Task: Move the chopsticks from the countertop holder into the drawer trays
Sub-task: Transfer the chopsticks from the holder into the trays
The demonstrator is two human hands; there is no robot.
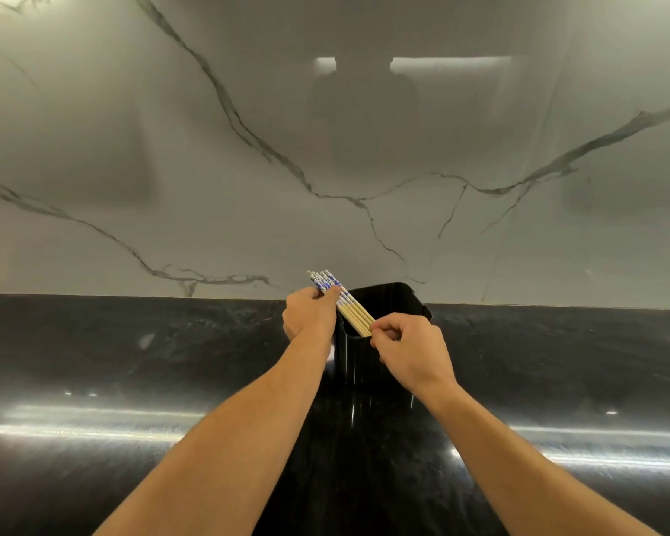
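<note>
Chopsticks [349,307], a small bundle of pale wooden ones with blue-and-white patterned tops, slant out of the black holder [364,361] that stands near the back edge of the dark countertop [132,361], close to the marbled wall [325,148]. The left hand [310,317] is closed around the patterned ends, fingers wrapped over the bundle and thumb along its side, likely to keep the sticks together as one sheaf rather than letting them fan apart. The right hand [407,350] sits at the holder's front rim with its fingers curled and pinched on the lower, plain part of the sticks where they meet the opening (whether it also touches the rim itself I cannot tell). Holding both ends looks like a way to steer the bundle clear of the holder without tipping it. Their lower tips appear to be inside the holder, hidden by its wall. No drawer or tray is in view, so the carrying and placing are not yet done.
</note>
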